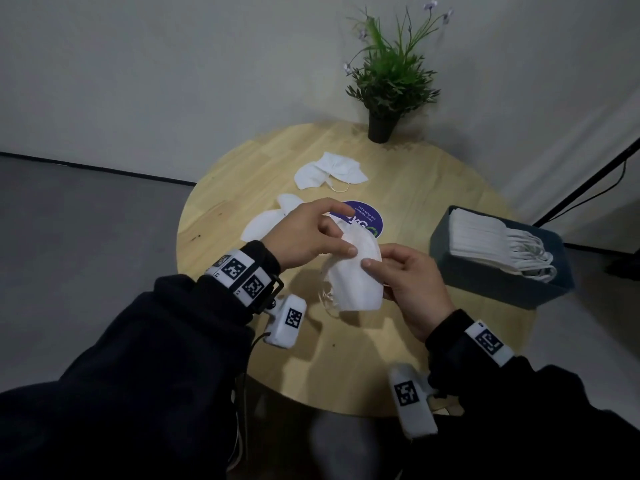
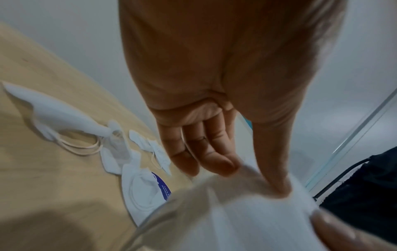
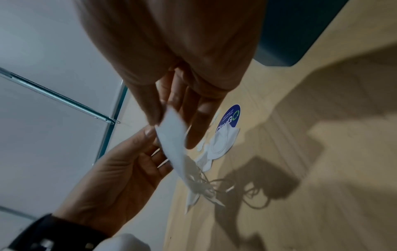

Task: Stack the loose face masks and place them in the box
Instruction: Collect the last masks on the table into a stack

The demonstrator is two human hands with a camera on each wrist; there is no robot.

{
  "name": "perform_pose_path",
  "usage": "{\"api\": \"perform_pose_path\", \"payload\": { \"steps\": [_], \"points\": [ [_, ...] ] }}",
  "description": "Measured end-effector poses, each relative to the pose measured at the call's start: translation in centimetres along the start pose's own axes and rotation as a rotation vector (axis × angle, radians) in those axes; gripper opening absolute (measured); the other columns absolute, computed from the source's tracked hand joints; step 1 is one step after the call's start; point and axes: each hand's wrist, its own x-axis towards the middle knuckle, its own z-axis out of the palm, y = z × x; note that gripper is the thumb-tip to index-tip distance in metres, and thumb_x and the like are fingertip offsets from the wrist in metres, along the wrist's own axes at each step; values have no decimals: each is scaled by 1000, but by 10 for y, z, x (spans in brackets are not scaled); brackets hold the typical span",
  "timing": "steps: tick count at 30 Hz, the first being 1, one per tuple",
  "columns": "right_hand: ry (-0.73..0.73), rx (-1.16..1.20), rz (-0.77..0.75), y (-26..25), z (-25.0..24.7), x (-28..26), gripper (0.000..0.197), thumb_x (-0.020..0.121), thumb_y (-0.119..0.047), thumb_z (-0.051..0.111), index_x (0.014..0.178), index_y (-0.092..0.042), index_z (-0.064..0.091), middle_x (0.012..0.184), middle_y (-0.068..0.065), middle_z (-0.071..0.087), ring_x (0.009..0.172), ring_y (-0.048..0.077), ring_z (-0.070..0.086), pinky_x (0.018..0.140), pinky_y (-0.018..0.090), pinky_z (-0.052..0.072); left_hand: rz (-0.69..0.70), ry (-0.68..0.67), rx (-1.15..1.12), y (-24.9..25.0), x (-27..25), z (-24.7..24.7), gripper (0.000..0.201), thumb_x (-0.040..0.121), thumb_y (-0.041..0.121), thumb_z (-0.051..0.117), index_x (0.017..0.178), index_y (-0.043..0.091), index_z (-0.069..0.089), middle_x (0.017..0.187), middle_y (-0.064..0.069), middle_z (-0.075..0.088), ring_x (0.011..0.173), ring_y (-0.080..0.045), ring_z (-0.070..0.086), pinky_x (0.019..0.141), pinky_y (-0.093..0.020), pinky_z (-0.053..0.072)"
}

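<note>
Both hands hold a small stack of white folded face masks (image 1: 353, 275) above the middle of the round wooden table (image 1: 433, 188). My left hand (image 1: 311, 237) pinches its upper left edge between thumb and fingers. My right hand (image 1: 405, 275) pinches its right edge, thumb on top. Ear loops dangle from the stack's lower left. The held masks (image 2: 247, 215) fill the left wrist view, and appear edge-on in the right wrist view as the held masks (image 3: 174, 142). Loose masks (image 1: 329, 173) lie at the far side, and more loose masks (image 1: 266, 220) lie left of my left hand. The dark blue box (image 1: 491, 275) at the right holds a row of white masks.
A potted green plant (image 1: 388, 77) stands at the table's far edge. A round purple sticker (image 1: 367, 220) is on the tabletop just beyond my hands. A dark stand leg and cable (image 1: 588, 188) run along the floor at the right.
</note>
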Motion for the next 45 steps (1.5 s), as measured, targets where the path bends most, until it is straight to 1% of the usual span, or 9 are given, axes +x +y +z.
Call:
{"api": "perform_pose_path", "payload": {
  "steps": [5, 9, 15, 21, 25, 32, 38, 41, 45],
  "points": [
    [16, -8, -2, -2, -5, 0, 8, 92, -5, 73, 99, -3, 76, 83, 9, 78, 73, 17, 73, 60, 28, 59, 39, -131, -2, -1, -5, -2, 42, 80, 8, 87, 119, 15, 74, 115, 4, 76, 104, -8, 70, 87, -22, 53],
    [33, -21, -2, -1, -6, 1, 6, 93, -5, 72, 93, -5, 78, 83, 7, 78, 72, 16, 72, 61, 28, 58, 11, -24, -37, -6, -2, -5, 12, 84, 11, 84, 91, 6, 76, 86, -13, 71, 82, -17, 65, 85, -35, 51],
    [116, -57, 4, 2, -8, 6, 5, 91, -5, 74, 93, -4, 78, 83, 6, 77, 72, 16, 69, 67, 34, 57, -22, 76, -7, -8, 0, -6, 16, 81, 22, 88, 76, 15, 75, 68, 3, 62, 64, -12, 54, 66, -29, 44],
    [103, -71, 36, 3, -8, 6, 11, 88, -3, 77, 99, 0, 76, 83, 8, 77, 69, 13, 69, 62, 27, 56, -20, 114, 20, -7, -2, -5, 23, 82, 29, 88, 77, 10, 77, 71, 5, 70, 65, -7, 60, 65, -24, 47],
    [106, -84, 39, 3, -9, 6, 12, 87, -2, 77, 99, 1, 75, 86, 12, 77, 70, 15, 69, 61, 28, 57, -5, 114, 26, -9, -1, -5, 22, 80, 29, 89, 77, 11, 77, 74, -5, 70, 67, -9, 59, 67, -26, 46],
    [84, -35, 97, 1, -9, 5, 9, 89, 0, 75, 97, 2, 75, 82, 9, 77, 67, 17, 71, 60, 30, 61, -24, 111, 24, -9, 0, -4, 18, 81, 26, 88, 81, 11, 78, 65, 10, 66, 60, -4, 57, 58, -20, 43],
    [118, -12, 199, 6, -22, 8, 2, 90, 1, 73, 91, 0, 73, 81, 11, 76, 68, 23, 70, 59, 38, 64, -146, -203, 344, -15, -8, -11, 33, 80, 26, 89, 107, 21, 69, 83, 1, 79, 75, -16, 74, 76, -30, 55],
    [129, -137, 266, 17, -30, 9, 6, 89, 2, 73, 87, -1, 70, 73, 14, 72, 60, 22, 68, 60, 43, 63, -223, -155, 369, -26, -11, -12, 27, 84, 13, 84, 102, 18, 64, 72, -3, 75, 60, -12, 68, 65, -27, 53],
    [92, -228, 367, 38, -34, 9, 11, 86, 11, 72, 89, 4, 64, 62, 20, 64, 50, 27, 61, 50, 31, 48, -376, -157, 360, -40, -14, -3, 29, 80, 5, 82, 97, 14, 61, 73, -11, 76, 54, -15, 65, 54, -28, 55]
  ]
}}
